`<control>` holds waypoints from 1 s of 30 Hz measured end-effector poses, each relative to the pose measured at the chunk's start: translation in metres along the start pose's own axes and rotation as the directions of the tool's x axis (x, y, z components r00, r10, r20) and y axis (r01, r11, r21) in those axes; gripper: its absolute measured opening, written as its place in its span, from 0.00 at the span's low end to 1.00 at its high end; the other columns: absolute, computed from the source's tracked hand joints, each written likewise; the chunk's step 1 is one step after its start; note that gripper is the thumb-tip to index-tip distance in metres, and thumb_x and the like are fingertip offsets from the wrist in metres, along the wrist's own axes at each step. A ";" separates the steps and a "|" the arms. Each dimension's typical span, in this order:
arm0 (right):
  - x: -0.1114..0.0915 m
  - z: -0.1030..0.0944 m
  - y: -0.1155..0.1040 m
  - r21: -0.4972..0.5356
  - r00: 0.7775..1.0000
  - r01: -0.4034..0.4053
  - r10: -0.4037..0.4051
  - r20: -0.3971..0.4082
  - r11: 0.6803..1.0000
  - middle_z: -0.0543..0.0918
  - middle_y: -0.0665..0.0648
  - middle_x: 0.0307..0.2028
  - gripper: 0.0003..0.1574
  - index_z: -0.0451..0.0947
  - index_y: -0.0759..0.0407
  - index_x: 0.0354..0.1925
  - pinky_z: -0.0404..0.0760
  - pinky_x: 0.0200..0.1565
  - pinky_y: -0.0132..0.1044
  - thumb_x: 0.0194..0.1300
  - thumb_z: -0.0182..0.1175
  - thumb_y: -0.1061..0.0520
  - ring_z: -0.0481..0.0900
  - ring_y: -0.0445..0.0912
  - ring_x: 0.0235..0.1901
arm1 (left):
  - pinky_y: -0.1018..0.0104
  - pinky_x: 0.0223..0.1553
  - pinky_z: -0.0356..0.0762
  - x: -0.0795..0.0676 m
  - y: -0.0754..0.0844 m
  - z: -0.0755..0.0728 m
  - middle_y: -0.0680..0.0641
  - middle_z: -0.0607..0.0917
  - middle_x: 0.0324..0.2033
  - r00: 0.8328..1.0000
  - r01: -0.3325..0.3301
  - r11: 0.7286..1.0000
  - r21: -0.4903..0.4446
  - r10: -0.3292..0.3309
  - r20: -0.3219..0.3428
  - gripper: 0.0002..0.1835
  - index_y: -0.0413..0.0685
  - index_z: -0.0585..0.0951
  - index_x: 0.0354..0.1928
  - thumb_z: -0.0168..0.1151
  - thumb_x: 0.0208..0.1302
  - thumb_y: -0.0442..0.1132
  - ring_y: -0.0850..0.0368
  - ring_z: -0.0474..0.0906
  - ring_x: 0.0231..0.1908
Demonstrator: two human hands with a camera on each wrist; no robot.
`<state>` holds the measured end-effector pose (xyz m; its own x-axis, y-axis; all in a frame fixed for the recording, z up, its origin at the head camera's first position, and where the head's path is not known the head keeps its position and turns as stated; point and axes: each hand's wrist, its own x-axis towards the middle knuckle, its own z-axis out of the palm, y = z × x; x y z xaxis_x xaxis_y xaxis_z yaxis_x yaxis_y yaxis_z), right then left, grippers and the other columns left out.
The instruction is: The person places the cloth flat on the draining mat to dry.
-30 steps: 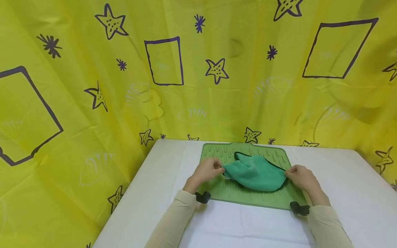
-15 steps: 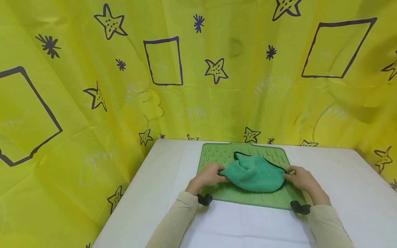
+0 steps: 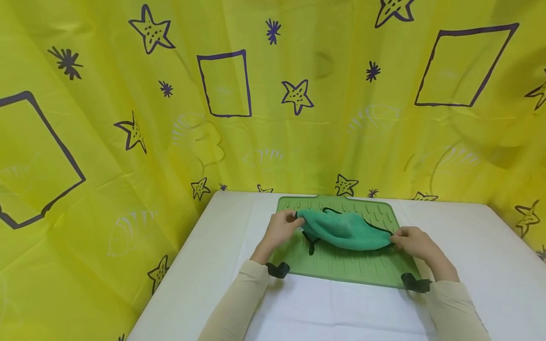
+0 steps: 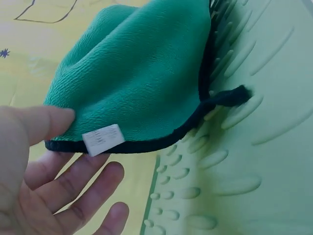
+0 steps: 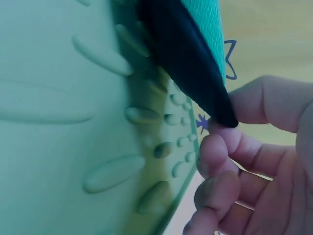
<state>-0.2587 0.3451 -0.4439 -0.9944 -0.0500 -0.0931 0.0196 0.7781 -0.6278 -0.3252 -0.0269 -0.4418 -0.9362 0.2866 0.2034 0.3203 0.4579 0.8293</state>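
Observation:
A green cloth with black edging stretches between both hands over a light green ridged mat. My left hand pinches its left corner between thumb and fingers. In the left wrist view a small white label sits on the black hem beside the left thumb, and a black loop sticks out from a lower corner. My right hand pinches the right corner; in the right wrist view the dark edge runs down to the right thumb and fingertip. The cloth's middle sags between the hands.
The mat lies on a white table. A yellow curtain with printed stars and frames hangs behind and to the left. Black wrist cameras sit below each hand, the left one and the right one.
My left hand has risen and shifted slightly left with its corner, pulling the cloth's left side up and straighter. The black loop now shows underneath. My right hand has barely moved.

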 end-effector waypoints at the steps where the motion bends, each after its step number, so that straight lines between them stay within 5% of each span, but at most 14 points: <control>1: -0.001 -0.001 -0.001 0.008 1.000 0.002 -0.002 0.013 1.000 0.78 0.56 0.28 0.17 0.75 0.64 0.31 0.67 0.31 0.37 0.70 0.50 0.53 0.69 0.45 0.29 | 0.67 0.33 0.74 0.001 -0.001 -0.001 0.52 0.86 0.33 1.000 0.005 1.000 -0.011 -0.005 -0.017 0.10 0.51 0.81 0.33 0.60 0.66 0.48 0.61 0.78 0.35; 9: -0.008 -0.007 -0.009 0.070 0.989 -0.012 0.002 0.145 0.997 0.67 0.49 0.17 0.12 0.73 0.64 0.27 0.66 0.28 0.35 0.64 0.51 0.57 0.65 0.42 0.19 | 0.70 0.20 0.64 0.005 -0.006 -0.009 0.49 0.84 0.22 0.994 0.033 0.999 -0.043 -0.037 -0.098 0.11 0.46 0.82 0.37 0.61 0.66 0.46 0.61 0.67 0.18; 17: -0.008 -0.004 -0.008 0.094 0.962 0.042 -0.066 0.265 0.995 0.66 0.48 0.17 0.21 0.73 0.70 0.25 0.65 0.27 0.33 0.66 0.55 0.54 0.66 0.41 0.20 | 0.69 0.22 0.68 0.005 -0.013 -0.014 0.43 0.86 0.27 0.991 0.129 0.989 0.074 -0.127 -0.035 0.13 0.40 0.82 0.42 0.62 0.64 0.44 0.62 0.72 0.21; 24: -0.001 0.008 -0.009 0.017 0.983 0.077 -0.079 0.165 0.997 0.64 0.47 0.16 0.22 0.73 0.62 0.24 0.64 0.25 0.34 0.69 0.56 0.49 0.63 0.41 0.18 | 0.68 0.20 0.64 0.006 -0.023 -0.016 0.54 0.75 0.17 0.990 0.139 0.983 0.117 -0.142 0.021 0.11 0.45 0.82 0.34 0.61 0.64 0.46 0.61 0.68 0.19; 30: 0.001 0.014 -0.013 -0.022 0.993 0.058 -0.056 0.102 0.998 0.69 0.50 0.20 0.15 0.73 0.60 0.24 0.64 0.26 0.34 0.67 0.56 0.55 0.66 0.43 0.23 | 0.69 0.22 0.63 0.007 -0.023 -0.016 0.55 0.69 0.14 0.994 0.104 0.993 0.053 -0.105 0.020 0.14 0.47 0.83 0.40 0.59 0.66 0.49 0.61 0.64 0.17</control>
<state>-0.2582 0.3263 -0.4467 -0.9782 -0.1569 -0.1361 -0.0407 0.7876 -0.6149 -0.3419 -0.0490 -0.4513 -0.9616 0.2539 0.1046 0.2286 0.5290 0.8172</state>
